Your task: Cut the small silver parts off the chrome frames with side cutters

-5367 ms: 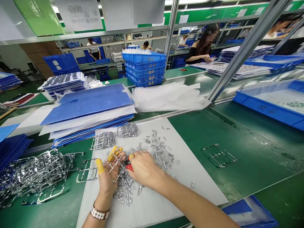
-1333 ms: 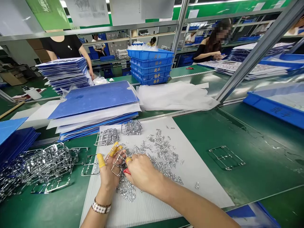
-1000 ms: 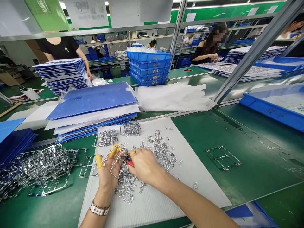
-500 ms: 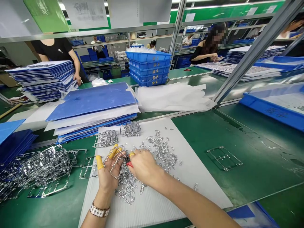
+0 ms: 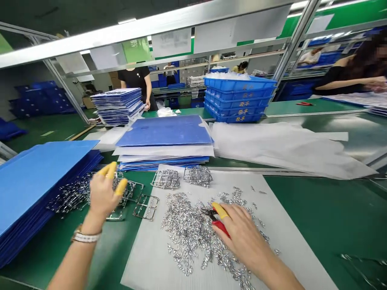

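My left hand (image 5: 104,191), with yellow finger cots and a wristband, is held over the pile of chrome sprue frames (image 5: 75,191) on the left. Its thumb and fingers are apart, and I see nothing held in them. My right hand (image 5: 238,227) is closed around red-handled nippers (image 5: 221,227); their dark jaws point left over the heap of small chrome pieces (image 5: 187,225). That heap spreads across a white sheet (image 5: 145,257). Near the sheet's left edge lies a single sprue frame (image 5: 146,207). Two stacks of frames, a left stack (image 5: 165,179) and a right stack (image 5: 198,176), stand at its far edge.
Blue sheets (image 5: 45,177) are stacked on the left, and another blue-and-white stack (image 5: 165,131) lies ahead. White wrapping sheets (image 5: 287,145) and stacked blue trays (image 5: 238,98) are behind. Another frame (image 5: 365,268) lies at lower right. Co-workers are across the bench.
My left hand has let go of the sprue frame it held and moved left to the pile. My right hand still grips the nippers. The view has turned left.
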Demonstrator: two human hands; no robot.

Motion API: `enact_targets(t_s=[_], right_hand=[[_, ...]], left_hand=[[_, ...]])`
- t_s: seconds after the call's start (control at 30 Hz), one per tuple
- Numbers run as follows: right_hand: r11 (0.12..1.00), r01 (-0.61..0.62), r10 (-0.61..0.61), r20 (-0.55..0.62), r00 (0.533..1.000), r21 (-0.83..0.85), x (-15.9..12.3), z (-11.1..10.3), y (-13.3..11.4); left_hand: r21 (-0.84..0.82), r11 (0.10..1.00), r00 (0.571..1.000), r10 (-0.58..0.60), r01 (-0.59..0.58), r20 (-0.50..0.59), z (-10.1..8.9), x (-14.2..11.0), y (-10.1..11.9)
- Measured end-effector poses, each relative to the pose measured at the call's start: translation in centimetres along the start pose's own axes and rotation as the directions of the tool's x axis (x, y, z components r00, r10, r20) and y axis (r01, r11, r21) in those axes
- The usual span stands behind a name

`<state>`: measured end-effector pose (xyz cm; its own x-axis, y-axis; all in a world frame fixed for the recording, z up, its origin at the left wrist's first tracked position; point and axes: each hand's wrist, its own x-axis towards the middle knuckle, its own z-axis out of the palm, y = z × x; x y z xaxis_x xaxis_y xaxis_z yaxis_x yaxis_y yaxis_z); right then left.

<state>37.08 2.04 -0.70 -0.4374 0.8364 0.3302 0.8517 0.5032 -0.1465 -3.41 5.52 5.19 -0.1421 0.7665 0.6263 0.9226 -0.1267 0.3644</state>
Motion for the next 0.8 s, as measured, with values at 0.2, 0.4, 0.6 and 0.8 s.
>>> enact_targets(t_s=[0.2,0.4,0.6,0.8], right_hand=[[1.0,0.003,-0.004,0.038,0.999,0.003,0.4,-0.5,-1.8],[0.999,0.003,-0.004,0.015,1.0,0.047,1.2,-0.6,-2.7],[0.997,-0.017,0.015,0.033,0.999,0.078,0.9,-0.7,-3.2],[0.992,-0.09,0.085,0.053,0.995,0.088,0.2,-1.4,-2.6]], left_hand=[[0.425,0.902,0.938,-0.214,0.082,0.274,-0.4,2.5,-9.7],[0.338,0.912,0.938,0.116,-0.231,0.327,0.3,-0.8,-3.7],[0.236,0.891,0.741,0.148,-0.387,0.656,4.9,-4.6,2.9],[0.303,0.858,0.743,0.126,-0.414,0.657,7.7,-5.6,2.2]])
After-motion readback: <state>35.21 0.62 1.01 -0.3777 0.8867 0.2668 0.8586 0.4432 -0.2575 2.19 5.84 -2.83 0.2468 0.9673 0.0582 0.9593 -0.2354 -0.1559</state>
